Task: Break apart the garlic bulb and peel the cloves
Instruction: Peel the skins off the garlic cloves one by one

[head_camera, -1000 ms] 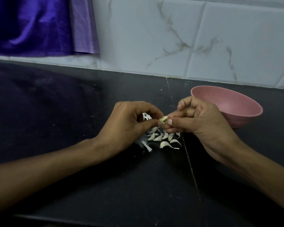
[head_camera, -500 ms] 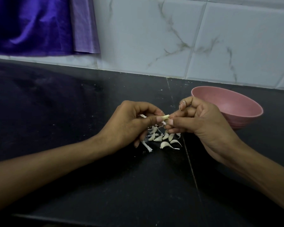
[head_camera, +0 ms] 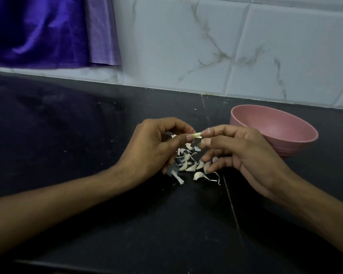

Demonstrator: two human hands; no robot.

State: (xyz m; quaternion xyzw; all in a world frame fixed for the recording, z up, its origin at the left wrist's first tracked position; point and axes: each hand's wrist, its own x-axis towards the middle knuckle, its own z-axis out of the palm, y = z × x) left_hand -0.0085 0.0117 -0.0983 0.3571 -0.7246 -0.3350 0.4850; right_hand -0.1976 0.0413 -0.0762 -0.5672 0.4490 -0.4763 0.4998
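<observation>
- Peeling is the step in hand: your left hand (head_camera: 151,147) pinches a pale clove (head_camera: 196,135) above the worktop (head_camera: 87,135); your right hand (head_camera: 238,153) nips its tip between thumb and forefinger.
- Next move, as I judge: strip the skin without crushing it.
- Loose cloves and skins (head_camera: 192,164) lie directly beneath.
- Pink bowl (head_camera: 273,131), just right: the visible interior holds nothing.

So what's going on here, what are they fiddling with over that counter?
A person is peeling garlic. The left hand pinches a small clove by one end, and the right hand picks at its other end with its fingertips. Below them, a pile of cloves and papery skins lies on the dark counter. A pink bowl stands just to the right; nothing shows in the part of it in view.
</observation>
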